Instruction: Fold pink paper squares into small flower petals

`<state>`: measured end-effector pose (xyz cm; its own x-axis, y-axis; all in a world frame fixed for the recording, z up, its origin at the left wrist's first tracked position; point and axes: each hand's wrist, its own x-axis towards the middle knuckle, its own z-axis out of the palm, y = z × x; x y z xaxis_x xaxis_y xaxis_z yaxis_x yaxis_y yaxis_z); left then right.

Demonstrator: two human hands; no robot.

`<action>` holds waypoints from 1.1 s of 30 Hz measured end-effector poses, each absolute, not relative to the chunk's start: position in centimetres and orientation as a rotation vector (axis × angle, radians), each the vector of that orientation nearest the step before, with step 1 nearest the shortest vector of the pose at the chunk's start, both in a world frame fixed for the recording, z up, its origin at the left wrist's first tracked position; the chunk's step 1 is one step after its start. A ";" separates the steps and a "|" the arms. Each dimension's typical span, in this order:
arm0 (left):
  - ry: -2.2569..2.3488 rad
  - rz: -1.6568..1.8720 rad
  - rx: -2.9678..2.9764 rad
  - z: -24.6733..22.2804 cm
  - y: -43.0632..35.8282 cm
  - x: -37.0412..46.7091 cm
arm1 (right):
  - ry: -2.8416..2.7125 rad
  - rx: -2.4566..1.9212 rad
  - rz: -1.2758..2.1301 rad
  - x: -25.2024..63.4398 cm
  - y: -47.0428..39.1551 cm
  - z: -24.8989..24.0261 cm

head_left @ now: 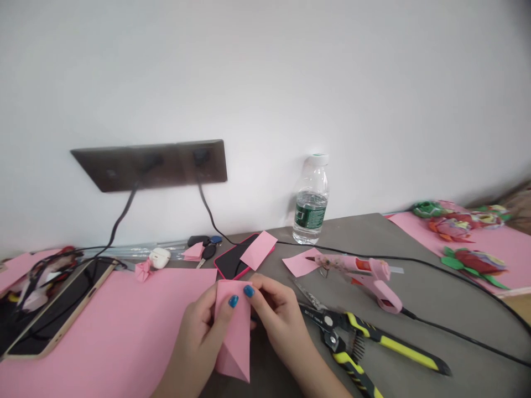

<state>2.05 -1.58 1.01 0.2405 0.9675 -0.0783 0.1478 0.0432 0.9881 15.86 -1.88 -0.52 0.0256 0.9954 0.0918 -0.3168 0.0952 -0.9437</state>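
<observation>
A folded piece of pink paper [234, 342] hangs between my two hands at the lower middle. My left hand [203, 326] pinches its left side, thumb lying across the front face. My right hand [276, 309] grips the upper right corner between thumb and fingers; its fingertips behind the paper are partly hidden. The paper's lower end is creased to a slanting point. Just behind the hands, a smaller pink paper piece [259, 250] rests on a phone in a red case [232, 260]. Under my left forearm spreads a large pink sheet [112, 326].
Right of my hands lie yellow-black pliers [352, 331] and a pink glue gun [373, 271], its tip over a pink paper square [296, 264]. A water bottle [311, 204] stands by the wall. Paper flowers [477, 260] sit far right; another phone [62, 309] lies left.
</observation>
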 end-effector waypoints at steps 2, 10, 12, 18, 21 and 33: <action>1.174 0.944 1.347 1.3 -1.7 2.3 | -1.011 -0.904 1.263 15.9 -1.9 -0.6; 1.244 0.982 1.467 0.5 -1.8 1.6 | -1.115 -0.950 1.154 16.2 -1.9 -0.4; 1.323 1.013 1.508 0.3 -1.7 1.3 | -1.153 -0.957 1.122 16.2 -1.9 -0.2; 1.276 1.027 1.610 0.8 -1.5 1.5 | -1.191 -0.953 1.114 16.2 -2.0 -0.1; 1.277 1.035 1.649 1.0 -1.5 1.7 | -1.205 -0.957 1.121 16.3 -2.0 -0.3; 1.291 1.016 1.815 0.4 -1.7 1.1 | -1.208 -0.931 1.129 16.2 -2.1 -0.4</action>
